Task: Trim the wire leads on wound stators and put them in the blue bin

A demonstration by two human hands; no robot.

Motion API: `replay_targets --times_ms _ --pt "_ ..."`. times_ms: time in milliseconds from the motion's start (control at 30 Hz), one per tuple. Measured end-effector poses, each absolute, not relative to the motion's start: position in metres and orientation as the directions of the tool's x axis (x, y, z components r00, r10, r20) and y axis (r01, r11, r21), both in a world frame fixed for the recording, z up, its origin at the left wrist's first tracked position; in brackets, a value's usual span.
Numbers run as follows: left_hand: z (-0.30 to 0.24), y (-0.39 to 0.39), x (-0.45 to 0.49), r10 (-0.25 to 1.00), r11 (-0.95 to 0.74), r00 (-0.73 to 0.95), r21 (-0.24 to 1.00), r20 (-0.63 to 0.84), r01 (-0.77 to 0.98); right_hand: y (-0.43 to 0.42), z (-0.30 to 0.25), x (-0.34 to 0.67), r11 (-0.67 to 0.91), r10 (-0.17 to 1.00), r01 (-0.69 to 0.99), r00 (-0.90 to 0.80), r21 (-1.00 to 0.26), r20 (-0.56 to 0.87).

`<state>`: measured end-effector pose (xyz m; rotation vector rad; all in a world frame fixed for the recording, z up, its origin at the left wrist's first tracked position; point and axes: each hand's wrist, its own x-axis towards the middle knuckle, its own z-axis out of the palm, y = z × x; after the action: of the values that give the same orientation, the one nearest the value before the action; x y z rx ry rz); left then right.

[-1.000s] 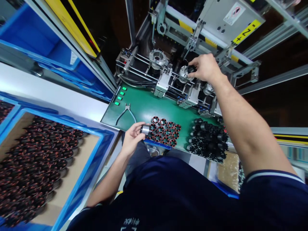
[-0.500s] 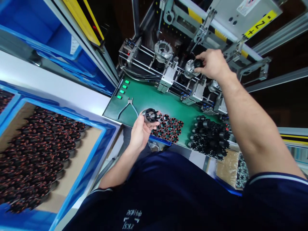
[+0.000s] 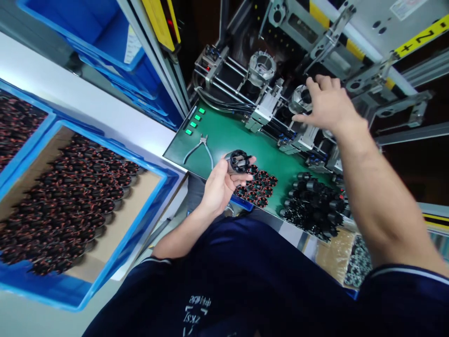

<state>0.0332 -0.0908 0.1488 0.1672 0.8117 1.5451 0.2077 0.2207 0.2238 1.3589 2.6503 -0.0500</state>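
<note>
My left hand (image 3: 217, 189) is closed around a grey cylinder with a black slotted plastic end, which looks like a motor stator core (image 3: 238, 161). It is held over the near edge of the green worktop (image 3: 224, 135). Beside it lies a cluster of rings wound with copper wire (image 3: 261, 187). My right hand (image 3: 329, 103) is open, fingers spread around the middle metal ring fixture (image 3: 297, 99) of the machine. Something dark shows in that fixture's centre, partly behind the fingers. Another metal ring fixture (image 3: 262, 68) stands further left.
Side cutters (image 3: 203, 140) lie on the worktop near green lit buttons (image 3: 197, 117). Stacked black parts (image 3: 312, 206) stand at the right. A blue crate (image 3: 154, 199) full of wound parts is at left. Machine arms and a yellow sensor post (image 3: 164, 23) rise behind.
My right hand has let go of a small black round part at the middle fixture, and its fingers have spread. My left hand still holds the stator core. The view has shifted left.
</note>
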Motion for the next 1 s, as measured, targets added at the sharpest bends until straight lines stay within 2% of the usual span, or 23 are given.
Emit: replay_targets --times_ms 33,67,100,133,167,233,300,367,433,467,533,600,667,767,1000 --pt "0.148 -0.090 0.033 0.921 0.066 -0.169 0.568 -0.351 -0.820 0.193 0.225 0.202 0.651 0.755 0.756 -0.654 -0.071 -0.051" --pt "0.147 -0.089 0.034 0.923 0.058 -0.171 0.563 -0.346 -0.824 0.164 0.226 0.195 0.719 0.678 0.653 -0.734 -0.238 0.035" --pt "0.147 -0.087 0.035 0.925 0.049 -0.176 0.562 -0.338 -0.826 0.135 0.228 0.188 0.756 0.589 0.516 -0.804 -0.403 0.076" --pt "0.147 -0.085 0.037 0.926 0.037 -0.184 0.566 -0.328 -0.824 0.108 0.229 0.180 0.759 0.497 0.399 -0.865 -0.514 0.064" --pt "0.146 -0.082 0.038 0.928 0.023 -0.196 0.575 -0.316 -0.818 0.084 0.230 0.172 0.752 0.429 0.315 -0.901 -0.579 0.068" --pt "0.144 -0.076 0.038 0.935 0.003 -0.216 0.613 -0.282 -0.790 0.052 0.234 0.158 0.740 0.413 0.263 -0.904 -0.619 0.109" --pt "0.137 -0.070 0.032 0.951 -0.001 -0.214 0.693 -0.222 -0.721 0.044 0.239 0.148 0.747 0.433 0.281 -0.894 -0.602 0.119" --pt "0.122 -0.066 0.017 0.961 -0.027 -0.244 0.832 -0.131 -0.554 0.063 0.247 0.142 0.757 0.490 0.345 -0.862 -0.555 0.132" --pt "0.097 -0.064 -0.005 0.931 -0.074 -0.364 0.970 -0.015 -0.230 0.102 0.254 0.135 0.747 0.582 0.432 -0.792 -0.504 0.183" --pt "0.082 -0.065 -0.016 0.894 -0.059 -0.445 0.998 0.045 -0.019 0.127 0.256 0.130 0.735 0.626 0.472 -0.747 -0.487 0.222" --pt "0.051 -0.068 -0.036 0.815 0.083 -0.563 0.933 0.138 0.349 0.179 0.255 0.117 0.720 0.677 0.528 -0.677 -0.451 0.289" --pt "0.024 -0.072 -0.048 0.790 0.235 -0.593 0.815 0.157 0.529 0.226 0.246 0.103 0.697 0.714 0.612 -0.638 -0.373 0.288" --pt "0.007 -0.075 -0.053 0.795 0.311 -0.588 0.731 0.150 0.607 0.260 0.234 0.088 0.654 0.757 0.702 -0.613 -0.283 0.227" --pt "-0.001 -0.076 -0.051 0.786 0.355 -0.600 0.682 0.152 0.639 0.284 0.220 0.070 0.611 0.789 0.769 -0.609 -0.189 0.079" --pt "0.001 -0.074 -0.050 0.795 0.400 -0.593 0.625 0.126 0.670 0.296 0.234 0.053 0.657 0.744 0.753 -0.656 -0.041 -0.124"
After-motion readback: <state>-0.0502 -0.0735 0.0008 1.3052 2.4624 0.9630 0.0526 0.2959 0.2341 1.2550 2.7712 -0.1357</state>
